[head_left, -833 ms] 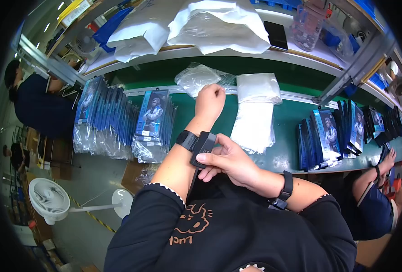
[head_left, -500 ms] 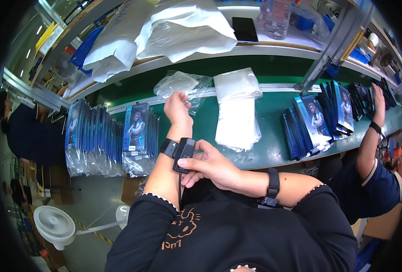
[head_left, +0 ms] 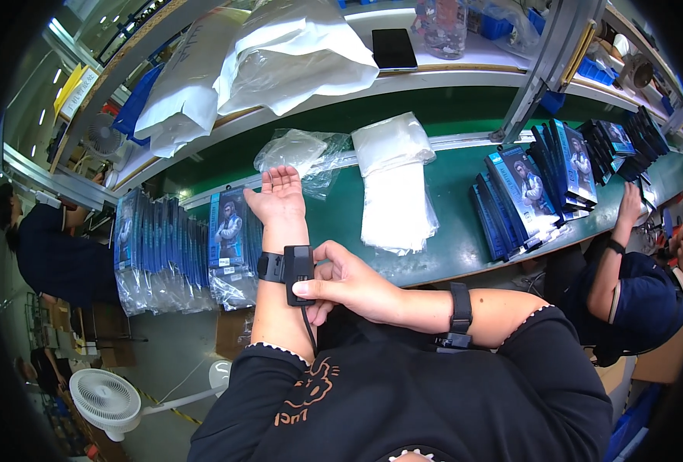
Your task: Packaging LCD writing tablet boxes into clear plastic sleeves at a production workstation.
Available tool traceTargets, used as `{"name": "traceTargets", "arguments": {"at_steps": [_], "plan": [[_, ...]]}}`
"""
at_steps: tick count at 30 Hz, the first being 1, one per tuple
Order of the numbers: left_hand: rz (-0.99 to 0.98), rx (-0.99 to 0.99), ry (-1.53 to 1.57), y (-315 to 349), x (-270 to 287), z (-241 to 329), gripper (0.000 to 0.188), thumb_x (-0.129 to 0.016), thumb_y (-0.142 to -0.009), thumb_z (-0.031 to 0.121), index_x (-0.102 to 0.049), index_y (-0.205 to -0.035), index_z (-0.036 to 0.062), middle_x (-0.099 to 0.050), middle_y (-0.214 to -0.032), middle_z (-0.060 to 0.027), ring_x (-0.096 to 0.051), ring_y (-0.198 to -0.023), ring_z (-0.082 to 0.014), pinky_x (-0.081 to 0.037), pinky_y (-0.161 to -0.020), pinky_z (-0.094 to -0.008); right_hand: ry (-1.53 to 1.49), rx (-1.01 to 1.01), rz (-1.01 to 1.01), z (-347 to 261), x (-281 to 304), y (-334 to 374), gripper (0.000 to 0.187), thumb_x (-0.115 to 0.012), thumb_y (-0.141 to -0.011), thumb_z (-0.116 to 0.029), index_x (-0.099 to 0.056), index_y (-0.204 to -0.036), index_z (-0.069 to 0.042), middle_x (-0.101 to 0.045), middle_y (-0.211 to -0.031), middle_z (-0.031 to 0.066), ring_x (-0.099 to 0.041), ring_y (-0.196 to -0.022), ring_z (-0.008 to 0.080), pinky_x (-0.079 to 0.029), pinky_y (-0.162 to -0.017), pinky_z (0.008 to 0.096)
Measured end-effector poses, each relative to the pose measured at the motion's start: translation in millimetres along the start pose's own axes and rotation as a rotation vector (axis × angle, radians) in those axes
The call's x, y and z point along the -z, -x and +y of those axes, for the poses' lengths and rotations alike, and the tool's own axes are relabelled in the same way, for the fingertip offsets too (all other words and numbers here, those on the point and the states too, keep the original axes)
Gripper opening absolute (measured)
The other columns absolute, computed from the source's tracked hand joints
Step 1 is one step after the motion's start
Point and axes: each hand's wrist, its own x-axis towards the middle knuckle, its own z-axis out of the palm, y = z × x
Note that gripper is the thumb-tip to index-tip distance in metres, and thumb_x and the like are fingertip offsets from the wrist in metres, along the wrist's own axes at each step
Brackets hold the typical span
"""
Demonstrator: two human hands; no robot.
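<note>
My left hand (head_left: 281,202) is held palm up above the front of the green table, its fingers stretched and slightly apart, with nothing in it. Around that wrist runs a black strap (head_left: 271,267) carrying a small black box-shaped device (head_left: 298,263) with a cable hanging from its lower end. Thumb and fingers of my right hand (head_left: 351,289) grip this device; the fingertips behind it are partly hidden. A black band with a second small device (head_left: 457,339) circles my right forearm. Beyond my left hand lies a crumpled clear plastic bag (head_left: 299,154).
Stacked clear bags (head_left: 394,192) lie mid-table. Blue printed packages stand in a row at the left (head_left: 164,246) and in groups at the right (head_left: 522,192). A shelf (head_left: 465,77) holds white sacks (head_left: 295,61) and a black tablet (head_left: 394,50). A co-worker (head_left: 642,289) sits right; a fan (head_left: 104,400) stands lower left.
My left hand has turned palm up and its curled fingers have straightened. My right hand keeps its grip on the wrist device. The right co-worker's raised hand has come down to the table.
</note>
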Motion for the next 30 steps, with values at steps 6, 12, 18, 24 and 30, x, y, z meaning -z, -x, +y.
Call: {"name": "traceTargets", "arguments": {"at_steps": [6, 12, 18, 24, 30], "plan": [[0.033, -0.058, -0.074, -7, 8, 0, 0.037, -0.036, -0.093, 0.041, -0.044, -0.094, 0.0043, -0.051, -0.087, -0.0082, -0.052, -0.078, -0.0208, -0.048, -0.075, -0.0397, 0.133, -0.027, 0.031, -3, -3, 7, 0.058, -0.065, -0.084, -0.020, -0.027, -0.120, 0.006, -0.059, -0.080, 0.0130, -0.063, -0.063, 0.0178, -0.052, -0.055, 0.0253], [-0.221, 0.070, -0.404, -18, 24, 26, 0.011, -0.045, -0.089, 0.017, -0.047, -0.085, 0.0072, -0.052, -0.082, -0.0051, -0.053, -0.076, -0.0184, -0.047, -0.074, -0.0360, 0.427, -0.136, 0.086, -38, 39, 39, 0.054, -0.063, -0.084, -0.026, -0.042, -0.121, 0.007, -0.064, -0.082, 0.0137, -0.064, -0.067, 0.0171, -0.050, -0.056, 0.0247], [0.143, 0.163, -0.712, -10, 75, 37, 0.015, -0.055, -0.085, 0.019, -0.050, -0.092, 0.0068, -0.053, -0.089, -0.0043, -0.053, -0.082, -0.0183, -0.046, -0.072, -0.0346, 0.380, 0.246, 0.672, -88, 101, 108, 0.027, -0.055, -0.087, -0.021, -0.055, -0.102, 0.002, -0.063, -0.079, 0.0129, -0.063, -0.068, 0.0179, -0.050, -0.058, 0.0258], [-0.184, -0.144, -0.910, 16, 59, 2, 0.022, -0.058, -0.085, 0.018, -0.052, -0.101, 0.0044, -0.056, -0.092, -0.0045, -0.055, -0.079, -0.0150, -0.046, -0.064, -0.0309, 0.060, 0.461, 0.989, -54, 128, 117, 0.023, -0.052, -0.087, -0.021, -0.053, -0.096, 0.000, -0.058, -0.075, 0.0102, -0.058, -0.064, 0.0173, -0.049, -0.053, 0.0277], [-0.348, -0.406, -0.863, 24, 9, -27, 0.021, -0.056, -0.087, 0.018, -0.052, -0.101, 0.0035, -0.056, -0.092, -0.0047, -0.055, -0.080, -0.0152, -0.046, -0.065, -0.0298, 0.283, -0.186, 0.349, -45, 59, 62, 0.047, -0.048, -0.090, -0.040, -0.052, -0.101, 0.005, -0.060, -0.079, 0.0149, -0.063, -0.062, 0.0210, -0.052, -0.047, 0.0290]]}}
